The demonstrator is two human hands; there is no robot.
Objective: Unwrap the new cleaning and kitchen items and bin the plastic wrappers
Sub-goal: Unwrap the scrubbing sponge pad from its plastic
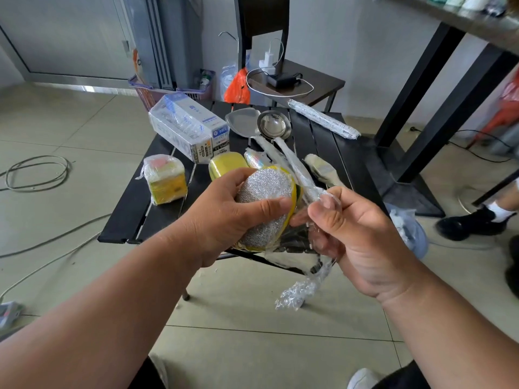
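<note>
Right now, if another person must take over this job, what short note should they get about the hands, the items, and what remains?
Left hand grips the silver-and-yellow scouring sponge above the black table.
Right hand pinches the clear wrapper, partly peeled off and hanging down.
Done: this sponge is almost free.
Left: finish it and bin the wrapper. Still wrapped on the table: sponge pack, boxes, ladle and spatula handles, long roll. An unwrapped-looking yellow sponge and a brush also lie there.
</note>
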